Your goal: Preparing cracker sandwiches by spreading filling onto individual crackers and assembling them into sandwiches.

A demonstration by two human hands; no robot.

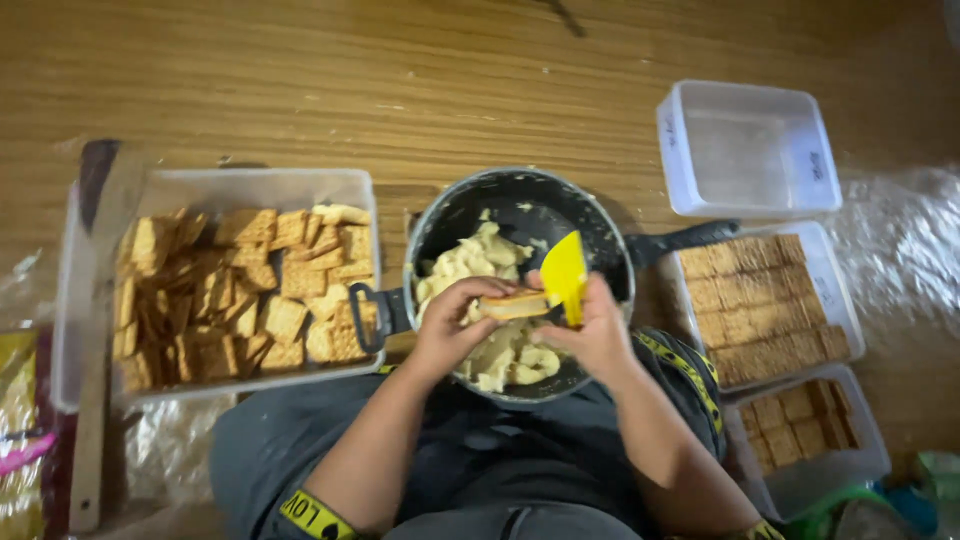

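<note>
Single head-worn view, looking steeply down from close above onto lap, pot [520,285] and surrounding wooden floor [400,80].

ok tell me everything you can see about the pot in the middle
The pot is round, dark and speckled, metal by the look of it, with a short loop handle on its left and a long black handle reaching right. It stands upright on the wooden floor, close against the person's lap. Pale yellow lumpy filling covers much of its bottom. Above it, the left hand holds a filled cracker and the right hand a yellow spatula.
</note>
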